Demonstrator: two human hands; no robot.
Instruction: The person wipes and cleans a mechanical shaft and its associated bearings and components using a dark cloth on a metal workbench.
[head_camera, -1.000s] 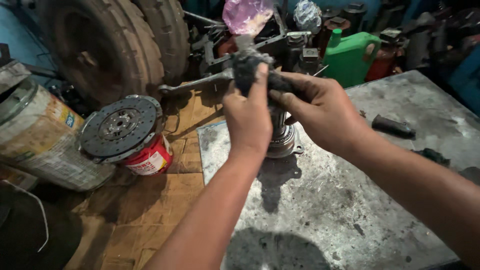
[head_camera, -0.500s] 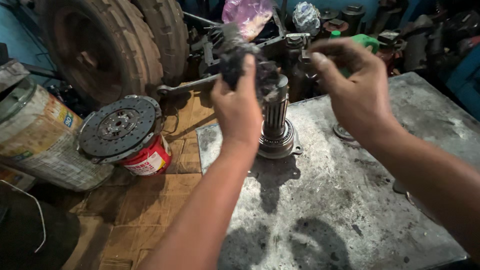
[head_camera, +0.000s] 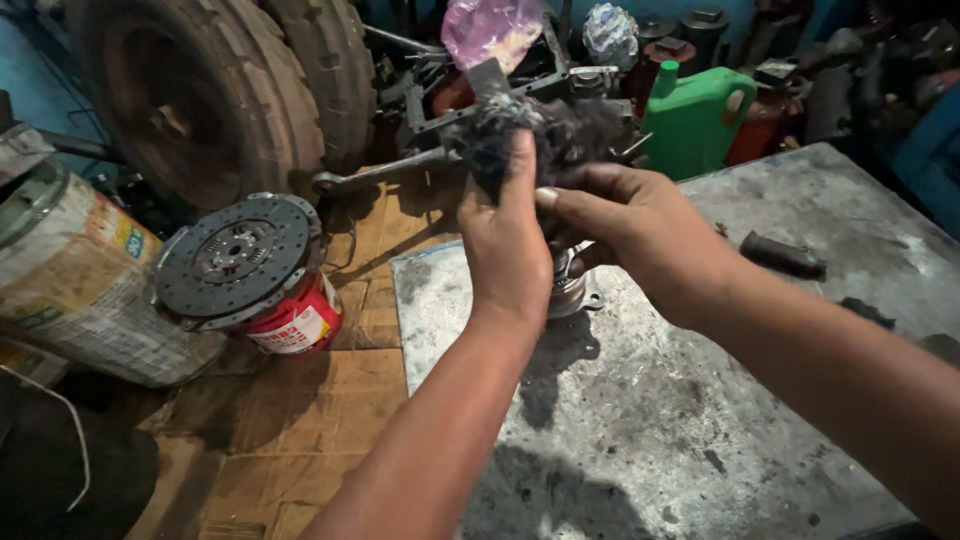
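Both hands grip a dark rag (head_camera: 540, 135) above the metal part (head_camera: 572, 290) on the bench (head_camera: 700, 400), left hand (head_camera: 510, 240) clenched, right hand (head_camera: 640, 225) pinching; loose threads could snag and tip the part.

The upright grey metal shaft part (head_camera: 572, 285) at the centre is mostly hidden behind the left hand (head_camera: 510, 245) and right hand (head_camera: 640, 235); only its flanged base shows. The dark frayed wad of rag (head_camera: 540, 135) is blurred, its far side out of sight. At ten o'clock the big black rubber tyre (head_camera: 200, 100) is cut off by the top edge. The scuffed grey metal worktop (head_camera: 700, 400) runs off at four o'clock. Both forearms leave the bottom edge.
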